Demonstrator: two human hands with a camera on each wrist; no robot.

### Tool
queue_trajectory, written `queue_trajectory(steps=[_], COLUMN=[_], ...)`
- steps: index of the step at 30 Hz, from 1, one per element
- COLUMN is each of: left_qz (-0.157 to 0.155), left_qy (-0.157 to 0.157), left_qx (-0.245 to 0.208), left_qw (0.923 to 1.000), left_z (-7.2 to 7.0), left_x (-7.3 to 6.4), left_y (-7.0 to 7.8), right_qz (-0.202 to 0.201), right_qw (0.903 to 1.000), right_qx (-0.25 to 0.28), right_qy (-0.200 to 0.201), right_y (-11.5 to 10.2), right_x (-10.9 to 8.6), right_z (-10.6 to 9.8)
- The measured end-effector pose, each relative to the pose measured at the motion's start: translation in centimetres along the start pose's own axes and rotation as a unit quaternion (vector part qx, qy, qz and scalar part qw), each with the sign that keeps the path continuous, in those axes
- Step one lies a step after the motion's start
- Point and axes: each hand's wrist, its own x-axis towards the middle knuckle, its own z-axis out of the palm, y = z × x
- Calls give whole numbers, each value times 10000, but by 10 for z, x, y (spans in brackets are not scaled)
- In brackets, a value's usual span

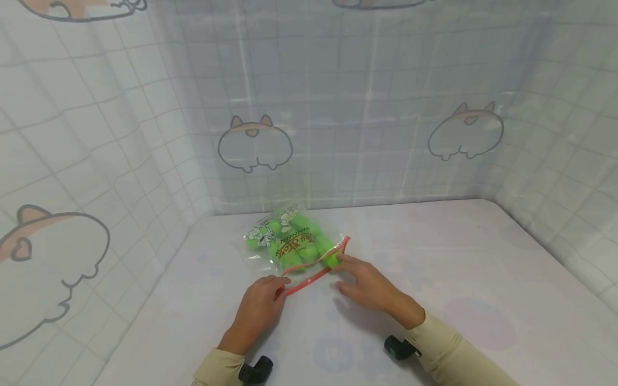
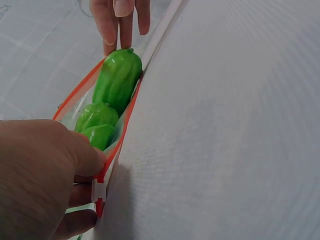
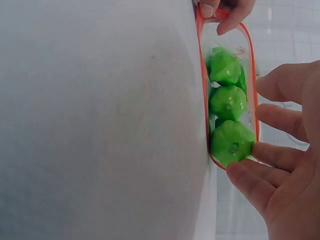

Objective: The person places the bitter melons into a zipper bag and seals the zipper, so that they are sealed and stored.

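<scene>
A clear plastic slider bag (image 1: 309, 281) with red edging and printed lettering lies on the table, its mouth spread apart toward me. Several glossy green peppers (image 3: 232, 142) are inside, one with its stem end right at the opening. My left hand (image 1: 260, 303) pinches the near left corner of the red edge, close to the white slider (image 2: 98, 190). At the far right end of the mouth is my right hand (image 1: 369, 284), fingers spread and fairly straight. Its fingertips (image 3: 237, 172) rest against the nearest pepper and the bag's rim.
The pale table (image 1: 434, 257) is backed by a hanging white sheet (image 1: 338, 145) with a grid and corgi drawings, which also encloses both sides. A black wrist camera (image 1: 256, 370) is strapped to the left wrist, another (image 1: 401, 347) to the right.
</scene>
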Motion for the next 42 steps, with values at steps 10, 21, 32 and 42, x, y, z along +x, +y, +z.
queue_trajectory(steps=[10, 21, 32, 42], left_qz=[-65, 78, 33, 57], left_qy=[-71, 89, 33, 8], left_qx=[-5, 1, 5, 44], left_qw=[10000, 9999, 10000, 10000], left_z=[0, 2, 3, 3], left_x=[1, 0, 0, 2], left_y=[2, 1, 1, 2], right_qz=[54, 127, 114, -36], right_qw=[9996, 9992, 9985, 9987], right_qx=[225, 225, 98, 28], right_qy=[-178, -296, -536, -510], right_y=[0, -3, -7, -6], right_x=[4, -5, -9, -1], right_z=[0, 0, 0, 2])
